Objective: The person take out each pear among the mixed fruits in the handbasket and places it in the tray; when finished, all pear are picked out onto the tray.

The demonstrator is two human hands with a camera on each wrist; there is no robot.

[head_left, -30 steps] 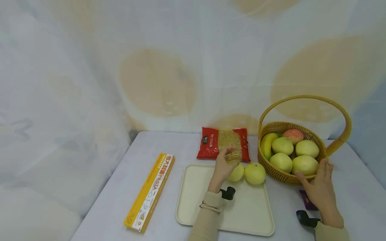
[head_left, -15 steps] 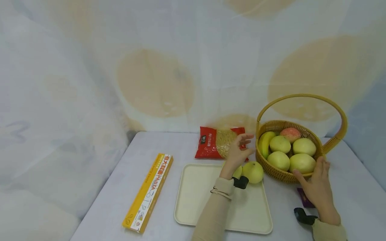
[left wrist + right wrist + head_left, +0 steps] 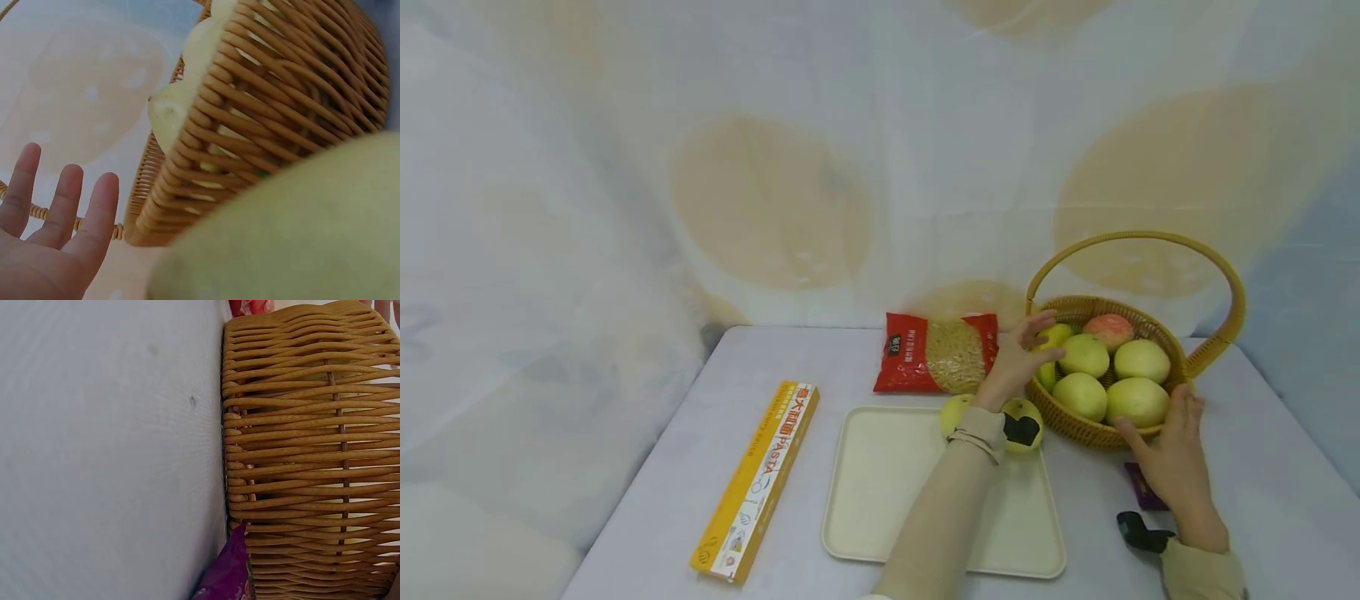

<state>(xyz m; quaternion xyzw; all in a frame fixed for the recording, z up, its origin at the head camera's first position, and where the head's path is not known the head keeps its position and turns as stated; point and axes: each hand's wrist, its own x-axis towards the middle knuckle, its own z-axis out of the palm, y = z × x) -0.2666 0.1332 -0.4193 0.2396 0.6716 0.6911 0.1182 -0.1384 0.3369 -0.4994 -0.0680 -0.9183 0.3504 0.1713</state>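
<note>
Wicker basket (image 3: 1078, 431), upright near the right back of the worktop (image 3: 820, 350), loaded with a banana (image 3: 1057, 335), one reddish fruit (image 3: 1109, 331) and four pale green fruits (image 3: 1079, 396). Latest change, from my remote post: left hand (image 3: 1017, 358) has travelled from over the tray (image 3: 865, 483) to the basket's left rim; right hand (image 3: 1176, 446) has stayed at the near right wall. I read that as work settling on the basket, now flanked from two sides. Left fingers extended and loose, grasping nothing; wrist view shows them apart from the weave. Right hand spread against the wall, not clenched; how firmly it presses, I cannot tell.

Around: two round yellow-green fruits (image 3: 955, 412) at the tray's far right corner, partly masked by left sleeve (image 3: 943, 508) and wrist mount (image 3: 1022, 431); easily bumped, I judge. Purple packet (image 3: 1144, 487) by the basket's base, near right hand. Handle (image 3: 1135, 236) arches above, likely limiting approach from overhead. Red noodle bag (image 3: 955, 354) behind the tray; yellow pasta box (image 3: 756, 483) well apart, left.
</note>
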